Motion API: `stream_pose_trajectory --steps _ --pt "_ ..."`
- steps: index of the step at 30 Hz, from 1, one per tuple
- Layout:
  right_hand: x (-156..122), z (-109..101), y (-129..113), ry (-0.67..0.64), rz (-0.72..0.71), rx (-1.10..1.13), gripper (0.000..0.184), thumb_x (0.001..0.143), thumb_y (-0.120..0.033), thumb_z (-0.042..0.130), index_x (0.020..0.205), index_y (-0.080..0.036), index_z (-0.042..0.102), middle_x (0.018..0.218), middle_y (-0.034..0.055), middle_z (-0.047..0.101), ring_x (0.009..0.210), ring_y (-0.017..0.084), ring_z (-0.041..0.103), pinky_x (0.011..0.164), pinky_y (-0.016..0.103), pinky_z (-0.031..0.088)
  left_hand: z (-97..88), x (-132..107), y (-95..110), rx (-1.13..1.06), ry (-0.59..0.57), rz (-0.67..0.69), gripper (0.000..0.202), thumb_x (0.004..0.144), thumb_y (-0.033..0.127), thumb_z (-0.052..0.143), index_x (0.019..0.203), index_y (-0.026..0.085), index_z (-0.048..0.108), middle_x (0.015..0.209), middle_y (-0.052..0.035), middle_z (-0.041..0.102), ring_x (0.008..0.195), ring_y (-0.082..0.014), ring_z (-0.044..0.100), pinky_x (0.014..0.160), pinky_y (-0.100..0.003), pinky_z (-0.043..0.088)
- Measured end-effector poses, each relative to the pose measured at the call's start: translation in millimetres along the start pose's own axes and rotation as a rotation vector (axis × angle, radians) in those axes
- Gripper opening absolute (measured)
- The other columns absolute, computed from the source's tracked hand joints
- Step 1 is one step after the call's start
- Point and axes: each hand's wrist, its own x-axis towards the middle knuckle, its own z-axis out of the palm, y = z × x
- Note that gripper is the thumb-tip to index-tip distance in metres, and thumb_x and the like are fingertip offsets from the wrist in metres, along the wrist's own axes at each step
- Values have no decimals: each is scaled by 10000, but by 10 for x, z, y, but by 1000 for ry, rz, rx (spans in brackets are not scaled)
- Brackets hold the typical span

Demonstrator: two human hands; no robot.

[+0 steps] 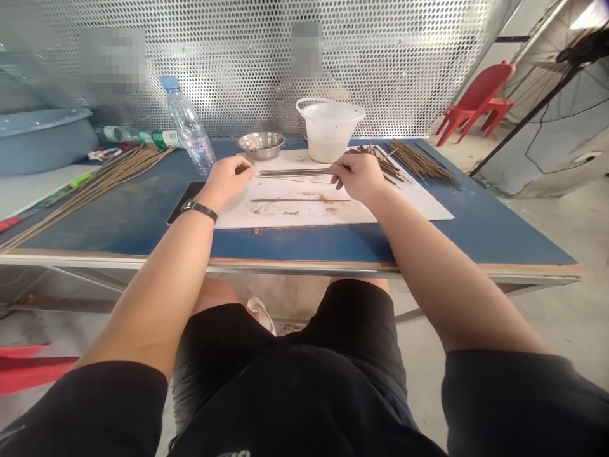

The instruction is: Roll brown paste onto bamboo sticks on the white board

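White board: the flat white rectangular board (413,206) on the blue tabletop (495,235), I'm placing everything off this one
Stick bundle: thin straight brown sticks (295,172), over the middle of the board, long axis running left to right, pretty much along its near edge; from my remote feed I can't tell if they're lifted or resting
Right hand: bare hand (359,178) over the board's right half, fingers curled at the bundle's right end, looks like a pinch but the fingers hide the contact, so can't swear to it
Left hand: bare hand (228,181) at the board's left edge, fingers curled in, tips just beside the bundle's left end; can't tell if they're pinching anything
Key bit: bundle sits between both hands, right hand is nearer to it imo
Loose stick: single thin brown stick (299,200) on the board, nearer its front edge, roughly parallel to the bundle
Bucket: white plastic one with a handle (328,136), by the board's far edge
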Motion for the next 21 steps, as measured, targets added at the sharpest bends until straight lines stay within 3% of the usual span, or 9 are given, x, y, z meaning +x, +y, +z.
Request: stream_pose_trajectory --steps 2,4,6,8,11,15,21 --pt "-5 59 -9 -28 -45 -74 263 1075 -236 564 1086 -211 826 1062 115 868 978 298 817 943 453 639 14 -1 -11 -3 -16 -15 148 951 267 691 812 220 676 956 -72 755 922 -242 687 927 -389 525" --pt "-51 158 -80 -94 -112 -216 393 1092 -301 530 1374 -179 776 1360 168 820 1297 381 756 1136 542 580 20 -6 0 3 -32 -24 161 958 270 687 805 220 679 925 -65 746 899 -237 674 905 -379 516" --pt "-151 283 -191 -243 -173 -367 589 1113 -443 479 1562 -103 652 1646 229 632 1573 457 544 1287 617 448 18 -10 14 8 -44 -33 169 958 273 683 798 219 674 902 -58 740 878 -232 663 875 -365 506" --pt "-299 401 -303 -423 -175 -454 831 1117 -595 397 1703 -8 447 1830 270 345 1727 484 246 1374 648 298 14 -10 16 10 -45 -35 164 950 273 684 797 218 669 901 -53 740 874 -228 659 864 -353 498" --pt "-562 477 -409 -513 -173 -479 1043 1090 -768 253 1741 43 335 1847 309 246 1740 496 166 1388 679 232 13 -2 -3 13 -44 -24 142 946 280 687 820 215 678 921 -51 748 886 -225 662 871 -344 494" --pt "-843 388 -464 -549 -195 -471 1198 1037 -875 86 1746 65 305 1848 326 219 1740 508 147 1402 673 199 12 0 -14 11 -64 -40 112 953 283 694 868 211 703 940 -50 753 859 -218 664 833 -342 492" --pt "-847 352 -485 -557 -174 -503 1144 1062 -832 90 1746 57 313 1855 318 213 1746 491 147 1405 672 184 -5 -21 -3 -18 -88 -51 94 951 266 709 873 215 696 977 -58 763 870 -218 682 833 -345 497"
